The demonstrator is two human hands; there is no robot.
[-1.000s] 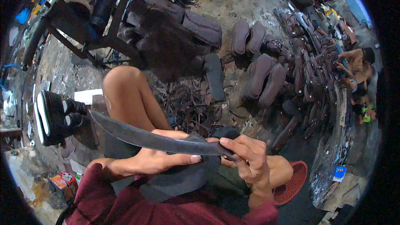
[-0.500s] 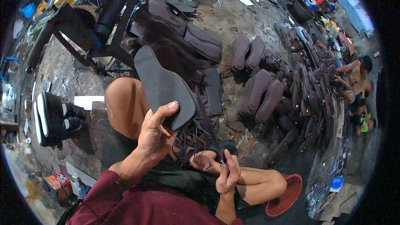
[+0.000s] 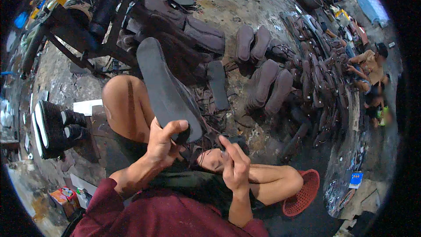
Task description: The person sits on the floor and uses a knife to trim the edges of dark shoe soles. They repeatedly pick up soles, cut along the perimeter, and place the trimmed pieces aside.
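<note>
Your left hand [image 3: 163, 142] pinches the near end of a gray sole [image 3: 164, 85], thumb flat on its upper face and fingers underneath. The sole is raised above the floor [image 3: 239, 11], beside your left knee [image 3: 127, 101], its rounded far end pointing away from you. Your right hand [image 3: 237, 164] is apart from it, to the right of its near end, with fingers curled; you cannot tell from this angle what they grip. On the floor beyond lie a dark gray flat piece [image 3: 217, 85] and, to its right, paired brown soles [image 3: 252, 44]. Black sandals with white edges [image 3: 55, 129] stand toward the floor's left edge; a red mesh basket [image 3: 304, 195] sits by your right knee [image 3: 285, 182].
</note>
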